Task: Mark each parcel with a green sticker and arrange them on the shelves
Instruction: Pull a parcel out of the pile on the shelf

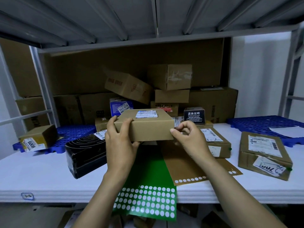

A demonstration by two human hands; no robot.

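Observation:
A flat brown parcel (144, 127) with a white label on top is held just above the white shelf (41, 175). My left hand (120, 139) grips its left end, fingers on top and thumb beneath. My right hand (189, 137) pinches its right front corner with thumb and curled fingers. Below it lies a green sticker sheet (148, 186), most of its dots peeled off, overhanging the shelf's front edge. A brown sticker sheet (185, 162) lies beside it.
A black parcel (85, 155) lies left of my hands. On the right, two brown parcels (217, 145) (263, 153) carry green dots on their corners. Stacked boxes (169, 76) fill the back. Blue pallets (263, 125) sit at both sides, with a small box (39, 137) on the left one.

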